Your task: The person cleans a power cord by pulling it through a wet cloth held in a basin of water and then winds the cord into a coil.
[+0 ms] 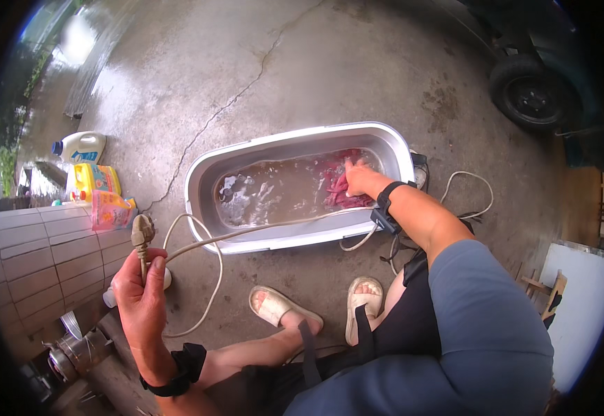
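My left hand (143,286) grips a beige electrical plug (142,233) by its cable, thumb against the fingers, left of the tub. The pale power cable (270,225) runs from it across the near rim of a grey oblong washtub (302,243). Murky, sudsy water (276,187) lies in the tub. At its right end my right hand (361,178) reaches into the water, resting on red wet cloth (339,193). The fingertips are partly under water, so whether they grasp the cloth does not show.
Left of the tub stand a white jug (86,147), a yellow bottle (99,179) and a pink detergent pouch (113,210) beside a tiled ledge (52,239). Looped cable (472,175) lies on the concrete floor at right. A wheel (531,96) is at upper right, a wooden piece (557,294) lower right.
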The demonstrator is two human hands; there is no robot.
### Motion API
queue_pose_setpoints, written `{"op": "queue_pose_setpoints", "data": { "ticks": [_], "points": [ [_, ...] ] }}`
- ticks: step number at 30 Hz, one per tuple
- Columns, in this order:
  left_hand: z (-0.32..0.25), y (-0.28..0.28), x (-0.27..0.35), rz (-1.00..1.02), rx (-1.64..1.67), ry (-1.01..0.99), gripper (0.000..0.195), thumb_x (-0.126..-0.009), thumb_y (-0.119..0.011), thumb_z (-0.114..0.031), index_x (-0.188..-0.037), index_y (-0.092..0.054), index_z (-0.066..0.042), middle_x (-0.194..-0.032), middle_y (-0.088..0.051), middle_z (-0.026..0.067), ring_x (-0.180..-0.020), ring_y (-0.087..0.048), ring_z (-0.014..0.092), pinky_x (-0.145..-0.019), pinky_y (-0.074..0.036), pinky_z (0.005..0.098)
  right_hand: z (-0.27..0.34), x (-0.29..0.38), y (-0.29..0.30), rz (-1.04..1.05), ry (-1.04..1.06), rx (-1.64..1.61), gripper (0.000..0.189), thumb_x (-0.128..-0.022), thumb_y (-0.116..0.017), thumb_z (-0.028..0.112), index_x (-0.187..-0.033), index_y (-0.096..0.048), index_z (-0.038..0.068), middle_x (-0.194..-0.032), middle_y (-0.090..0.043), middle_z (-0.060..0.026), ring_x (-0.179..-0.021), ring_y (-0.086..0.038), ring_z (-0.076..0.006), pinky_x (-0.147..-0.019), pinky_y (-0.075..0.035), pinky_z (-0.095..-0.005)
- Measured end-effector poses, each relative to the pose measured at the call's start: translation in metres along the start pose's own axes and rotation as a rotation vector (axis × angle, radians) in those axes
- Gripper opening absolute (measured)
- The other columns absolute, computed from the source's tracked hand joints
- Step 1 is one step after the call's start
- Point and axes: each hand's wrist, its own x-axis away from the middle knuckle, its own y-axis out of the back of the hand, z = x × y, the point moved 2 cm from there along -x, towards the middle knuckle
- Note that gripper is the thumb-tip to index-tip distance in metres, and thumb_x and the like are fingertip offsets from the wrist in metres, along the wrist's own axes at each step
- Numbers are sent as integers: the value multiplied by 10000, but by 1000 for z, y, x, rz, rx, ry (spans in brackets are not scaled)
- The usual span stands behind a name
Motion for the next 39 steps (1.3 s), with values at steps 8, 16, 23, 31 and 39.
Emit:
{"op": "queue_pose_setpoints", "data": {
  "ticks": [8, 16, 23, 31, 39],
  "points": [
    [-6, -8, -4, -24, -37, -16, 77, -871, -586, -66, -888, -603, 8, -618, -440, -72, -551, -344, 15, -474, -251, 191, 45, 32, -9, -80, 153, 210, 593, -789, -583, 91, -1337, -358, 59, -1385, -303, -261, -1219, -401, -427, -969, -356, -561],
    [20, -5, -20, -21, -154, -22, 105, -810, -626, -86, -858, -612, 6, -609, -513, 21, -567, -415, 71, -508, -360, 251, 42, 22, 16, -139, 253, 33, 329, -701, -611, 84, -1029, -637, 72, -1059, -591, -200, -1045, -553, -371, -878, -462, -423],
    [57, -12, -36, -131, -103, -39, 170, -848, -585, -151, -825, -593, 18, -589, -568, 76, -529, -547, 139, -513, -428, 305, 108, 62, 78, 53, 696, -421, 348, -591, -596, 145, -918, -646, 34, -877, -613, -161, -851, -590, -298, -749, -474, -361],
    [50, -70, -58, -66, 24, -161, 137, -850, -527, -109, -864, -580, 16, -662, -613, 152, -610, -615, 257, -575, -460, 352, 197, 141, 114, -292, 1135, -678, 481, -612, -632, 146, -1075, -579, 31, -1016, -574, -162, -961, -577, -304, -866, -466, -362],
    [37, -92, -56, -6, 18, -370, 112, -880, -453, -12, -954, -531, 18, -723, -600, 93, -610, -589, 158, -578, -482, 293, 229, 139, 78, -287, 874, -464, 243, -719, -594, 267, -897, -613, 104, -941, -615, -173, -892, -586, -373, -766, -481, -465]
  ]
}}
